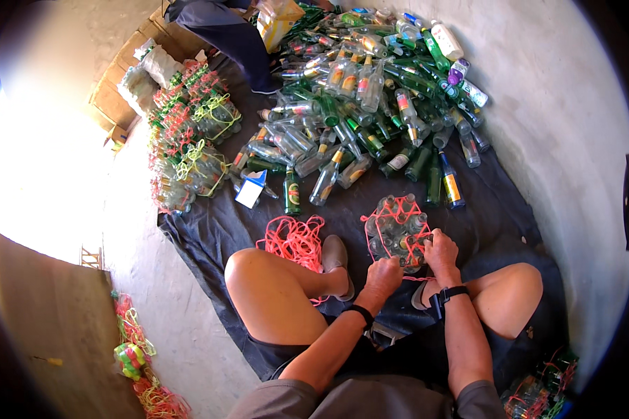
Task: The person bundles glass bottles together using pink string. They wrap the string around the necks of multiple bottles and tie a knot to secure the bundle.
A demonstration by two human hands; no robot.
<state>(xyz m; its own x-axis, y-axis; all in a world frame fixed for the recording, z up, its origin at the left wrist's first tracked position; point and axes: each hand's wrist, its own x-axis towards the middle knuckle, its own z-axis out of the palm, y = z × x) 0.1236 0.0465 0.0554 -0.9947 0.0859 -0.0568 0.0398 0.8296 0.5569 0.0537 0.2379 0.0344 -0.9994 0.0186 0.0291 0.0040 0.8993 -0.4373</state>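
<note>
A bundle of clear glass bottles [393, 222] stands upright between my feet, with pink plastic cord [401, 209] criss-crossed around the necks. My left hand [385, 275] is closed at the bundle's near left edge, its fingers curled on the cord. At the near right edge, my right hand [442, 251] also grips the cord beside the bottle necks. The fingers hide the exact stretch of cord that each hand holds. A loose heap of pink cord [293, 241] lies left of the bundle, by my left shoe [335, 256].
A large pile of loose glass bottles [346, 105] covers the far part of the black sheet [215, 246]. Tied bottle bundles [188, 141] stand at the left. Another person's leg [236, 42] is beside the pile. A curved wall [555, 131] rises at the right.
</note>
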